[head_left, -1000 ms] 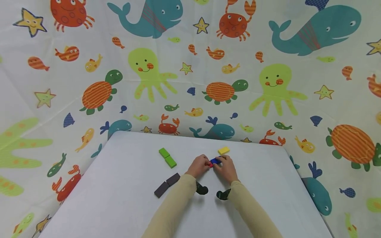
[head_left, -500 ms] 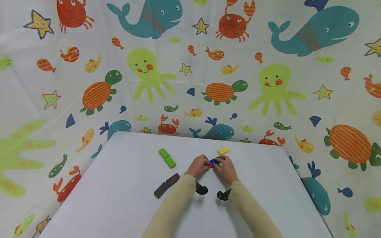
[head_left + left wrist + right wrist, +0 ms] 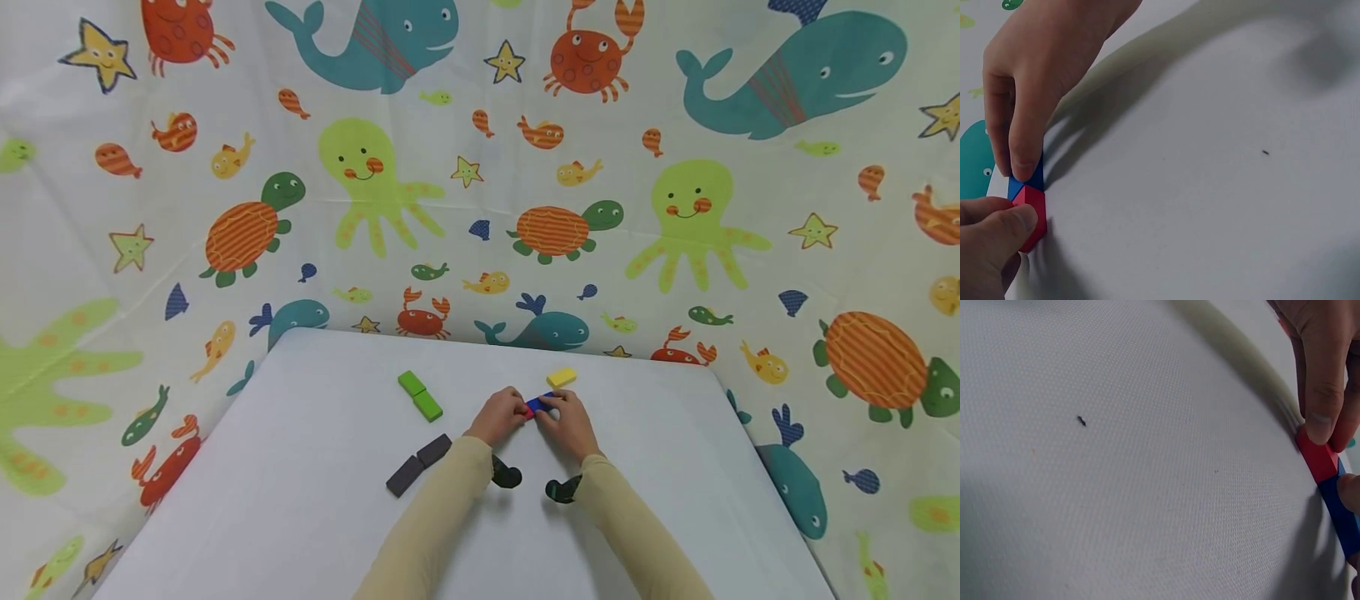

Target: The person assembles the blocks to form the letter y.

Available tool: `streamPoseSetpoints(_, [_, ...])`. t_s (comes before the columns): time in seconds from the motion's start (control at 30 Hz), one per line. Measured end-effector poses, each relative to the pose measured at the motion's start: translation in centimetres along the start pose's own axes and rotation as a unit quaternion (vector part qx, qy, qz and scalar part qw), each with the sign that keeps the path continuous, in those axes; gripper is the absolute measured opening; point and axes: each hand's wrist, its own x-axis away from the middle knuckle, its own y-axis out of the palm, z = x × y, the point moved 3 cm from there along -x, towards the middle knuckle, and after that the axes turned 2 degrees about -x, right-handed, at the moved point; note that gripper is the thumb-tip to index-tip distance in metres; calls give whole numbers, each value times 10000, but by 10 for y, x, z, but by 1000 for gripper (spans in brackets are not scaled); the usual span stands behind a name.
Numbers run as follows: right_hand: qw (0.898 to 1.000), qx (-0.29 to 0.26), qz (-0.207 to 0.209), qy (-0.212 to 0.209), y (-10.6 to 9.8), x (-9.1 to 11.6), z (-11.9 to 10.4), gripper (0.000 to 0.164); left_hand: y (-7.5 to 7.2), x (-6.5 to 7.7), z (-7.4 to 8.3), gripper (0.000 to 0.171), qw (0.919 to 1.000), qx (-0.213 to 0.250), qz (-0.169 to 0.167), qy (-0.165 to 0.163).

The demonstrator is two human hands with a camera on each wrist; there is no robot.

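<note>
Both hands meet over the white table [image 3: 300, 400], a little right of its middle. With thumb and fingers, the left hand [image 3: 498, 417] pinches a small red block [image 3: 1039, 203]. My right hand [image 3: 570, 423] grips a blue block [image 3: 537, 406] beside it, thumb on the near side and fingers on the far side. In both wrist views the red block's end sits right at the blue block's end, the two roughly in line. Fingers cover much of both blocks. A yellow block [image 3: 561, 377] lies just beyond the right hand.
Two green blocks [image 3: 428, 406] lie end to end, left of the hands. Nearer, beside the left sleeve, two dark grey blocks [image 3: 406, 476] form another line. A cloth printed with sea animals [image 3: 480, 250] hangs behind the table and along its sides.
Both hands keep their hold on the red and blue blocks, with only slight finger shifts. The head view has moved very slightly; the other blocks stay put.
</note>
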Motion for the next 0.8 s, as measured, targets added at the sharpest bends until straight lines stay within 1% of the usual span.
streamPoseSetpoints(0.17, [10000,-20,33,0,0,0,-1,34,0,-2,-1,6,9999,-90,19,71])
streamPoseSetpoints(0.3, [9999,-66,26,91,1,0,-1,35,0,-1,1,6,9999,-141,27,45])
streamPoseSetpoints(0.6, [9996,-115,-44,244,1,1,-2,37,1,1,0,5,10000,47,-27,-82])
streamPoseSetpoints(0.8, [9996,-114,-51,262,2,0,-1,37,1,1,-1,7,10000,59,-5,-49])
